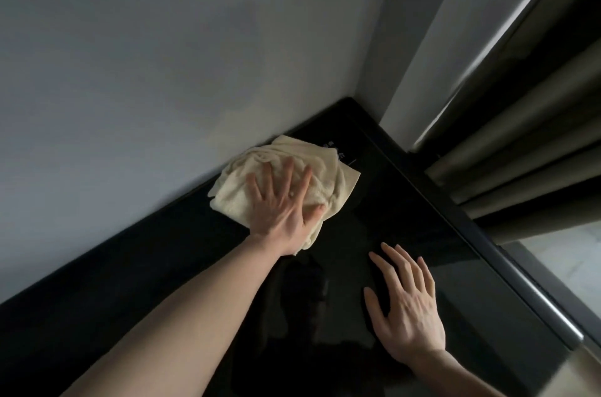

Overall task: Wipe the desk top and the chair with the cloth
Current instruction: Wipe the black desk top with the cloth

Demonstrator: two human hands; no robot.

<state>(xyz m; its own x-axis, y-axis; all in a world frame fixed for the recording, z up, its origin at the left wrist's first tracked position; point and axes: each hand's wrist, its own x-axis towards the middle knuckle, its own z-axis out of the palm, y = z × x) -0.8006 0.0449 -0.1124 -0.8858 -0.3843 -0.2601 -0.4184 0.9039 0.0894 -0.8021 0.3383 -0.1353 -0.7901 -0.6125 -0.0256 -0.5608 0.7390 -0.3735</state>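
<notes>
A cream cloth (328,175) lies crumpled on the glossy black desk top (406,218), near the far corner where the desk meets the wall. My left hand (283,205) presses flat on the cloth with fingers spread, the thumb pinning its near edge. Flat on the bare desk surface, closer to me and to the right, rests my right hand (406,302), fingers apart and holding nothing. No chair is in view.
A grey wall (162,71) runs along the desk's far edge. Grey-green curtains (527,143) hang just past the desk's right edge. A pale floor (572,263) shows beyond that edge at the right. Small white print (338,152) marks the desk beside the cloth.
</notes>
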